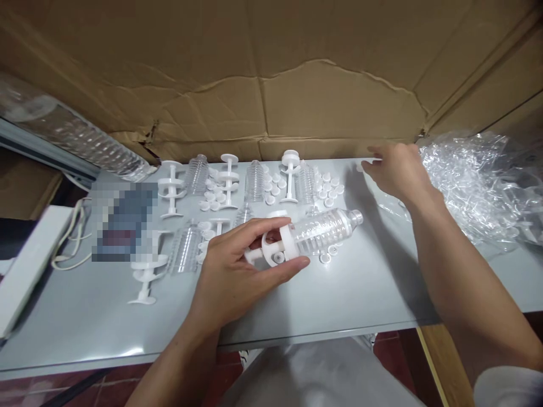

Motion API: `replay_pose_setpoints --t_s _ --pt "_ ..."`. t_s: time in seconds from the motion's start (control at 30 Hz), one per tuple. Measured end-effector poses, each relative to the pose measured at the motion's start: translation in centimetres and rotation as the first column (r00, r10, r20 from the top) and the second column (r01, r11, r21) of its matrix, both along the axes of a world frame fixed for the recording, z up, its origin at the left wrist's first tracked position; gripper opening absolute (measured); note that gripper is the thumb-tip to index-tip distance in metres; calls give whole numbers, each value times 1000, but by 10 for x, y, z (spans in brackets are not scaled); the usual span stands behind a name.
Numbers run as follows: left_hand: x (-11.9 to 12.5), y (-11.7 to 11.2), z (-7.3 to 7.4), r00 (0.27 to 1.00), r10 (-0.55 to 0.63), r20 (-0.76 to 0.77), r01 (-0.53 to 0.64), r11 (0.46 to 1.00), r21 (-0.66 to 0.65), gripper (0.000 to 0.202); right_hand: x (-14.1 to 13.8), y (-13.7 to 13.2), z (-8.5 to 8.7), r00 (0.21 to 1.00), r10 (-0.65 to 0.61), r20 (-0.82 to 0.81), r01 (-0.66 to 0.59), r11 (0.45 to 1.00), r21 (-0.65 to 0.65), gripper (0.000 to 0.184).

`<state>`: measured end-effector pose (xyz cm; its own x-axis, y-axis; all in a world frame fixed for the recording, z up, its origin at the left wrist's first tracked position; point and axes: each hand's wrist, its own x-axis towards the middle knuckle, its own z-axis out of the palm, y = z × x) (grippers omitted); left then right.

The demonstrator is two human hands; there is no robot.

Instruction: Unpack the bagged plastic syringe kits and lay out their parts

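Note:
My left hand (237,265) is closed around a white plastic spool-shaped holder (278,246) that has a small clear ribbed bottle (324,229) fitted into it, lying on its side above the grey table (360,294). My right hand (396,169) reaches to the far right of the table, fingers bent over a small white cap (360,167) at the table's back edge; whether it grips the cap is hidden. Rows of clear bottles (197,174), white holders (171,189) and small white caps (271,186) lie behind my left hand.
A crumpled clear plastic bag (475,181) lies at the right. Brown cardboard (271,85) walls the back. A long bag of bottles (72,138) leans at the left, above a blurred patch (121,220). A white box (29,260) and cord (72,237) sit at the left edge.

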<state>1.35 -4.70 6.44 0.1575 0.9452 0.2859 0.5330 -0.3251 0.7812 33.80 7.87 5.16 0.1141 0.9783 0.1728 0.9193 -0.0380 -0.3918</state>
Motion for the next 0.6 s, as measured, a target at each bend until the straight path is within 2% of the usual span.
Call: replay_pose_setpoints --t_s 0.03,0.07,0.1,0.17,0.27,0.37,0.43,0.6 --pt "1 0 -1 1000 -8 -5 8 1000 17 41 -6 -16 7 991 12 -134 0 996 87 26" --pt "2 1 -2 1000 -21 -10 21 999 40 41 -13 -33 12 955 46 -293 7 984 179 32" --pt "4 1 -2 999 -41 -16 42 997 64 41 -20 -51 16 893 63 -445 37 977 212 39" --pt "9 1 -4 995 -93 -28 95 989 112 39 -37 -83 17 759 91 -644 -60 996 70 50" --pt "16 -2 -5 985 -160 -56 167 976 142 39 -58 -112 9 571 71 -818 -281 953 -114 54" --pt "20 -7 -7 978 -191 -84 199 975 98 40 -69 -122 -1 405 -19 -914 -319 934 -161 51" --pt "21 -11 -8 981 -173 -89 178 983 52 40 -70 -123 -5 369 -48 -928 -297 940 -167 47" --pt "20 -18 -6 997 -78 5 78 986 -150 24 -57 -121 -10 367 -47 -929 -144 984 -106 45"
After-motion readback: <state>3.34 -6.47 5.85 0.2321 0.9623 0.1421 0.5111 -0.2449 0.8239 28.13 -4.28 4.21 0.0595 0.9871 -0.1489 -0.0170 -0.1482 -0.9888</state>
